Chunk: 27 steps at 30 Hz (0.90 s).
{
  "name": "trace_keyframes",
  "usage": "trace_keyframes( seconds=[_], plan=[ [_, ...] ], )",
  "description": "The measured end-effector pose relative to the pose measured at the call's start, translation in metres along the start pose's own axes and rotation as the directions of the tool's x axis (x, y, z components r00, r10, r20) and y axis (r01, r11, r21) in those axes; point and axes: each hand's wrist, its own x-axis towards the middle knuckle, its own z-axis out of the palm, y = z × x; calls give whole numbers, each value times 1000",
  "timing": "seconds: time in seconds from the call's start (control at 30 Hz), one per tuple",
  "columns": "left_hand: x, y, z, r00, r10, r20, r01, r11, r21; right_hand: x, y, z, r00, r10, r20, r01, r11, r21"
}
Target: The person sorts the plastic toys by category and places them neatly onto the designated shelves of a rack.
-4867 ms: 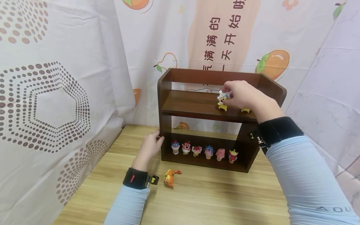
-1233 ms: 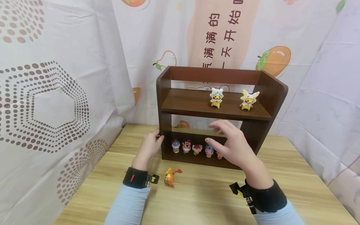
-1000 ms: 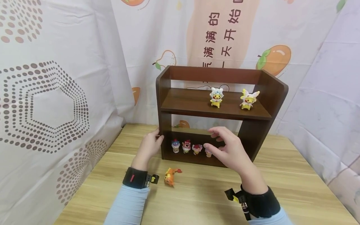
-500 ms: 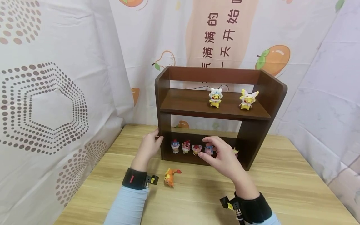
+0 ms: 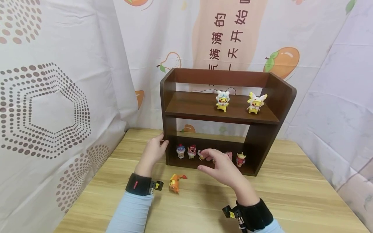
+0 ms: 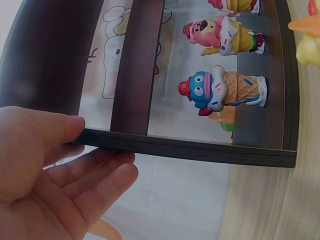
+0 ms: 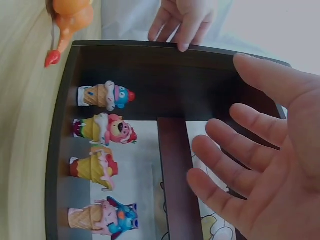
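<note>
My left hand (image 5: 152, 150) holds the left side panel of a brown two-tier shelf (image 5: 189, 106), thumb on one side of its edge and fingers on the other. In front of the lower tier, my right hand (image 5: 222, 168) hovers with relaxed, slightly bent fingers and nothing in it. On the upper tier stand two yellow Pikachu figurines, one in a white-and-blue hood (image 5: 222, 102) and one in a white eared hood (image 5: 256, 103). An orange figurine (image 5: 174, 184) with a red-tipped tail lies on the table between the forearms.
Several ice-cream-cone figurines line the lower tier, among them a blue-faced one (image 6: 202, 90) and a pink bear (image 7: 117, 129); my right hand covers some in the head view. Beneath is a wooden table (image 5: 306, 187). A printed curtain (image 5: 239, 38) hangs behind.
The hooded Pikachu pinched earlier by my right hand now stands released on the upper tier. That hand has come down and leftward past the lower tier. My left hand stays on the panel.
</note>
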Motion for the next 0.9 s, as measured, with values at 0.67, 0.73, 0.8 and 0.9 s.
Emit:
trace_keyframes(
  seconds=[0.67,0.73,0.8,0.9],
  plan=[
    [0,-5,-7,997,-45,62,50,995,-81,4,2,29,979,94,180,-87,995,-43],
    [0,-6,-7,997,-52,64,57,995,-82,5,1,34,974,100,202,-90,994,-60],
    [0,-6,-7,996,-53,65,59,995,-83,6,0,40,971,99,217,-87,994,-65],
    [0,-5,-7,996,-54,64,59,995,-77,8,-2,49,967,104,233,-88,993,-81]
  ],
)
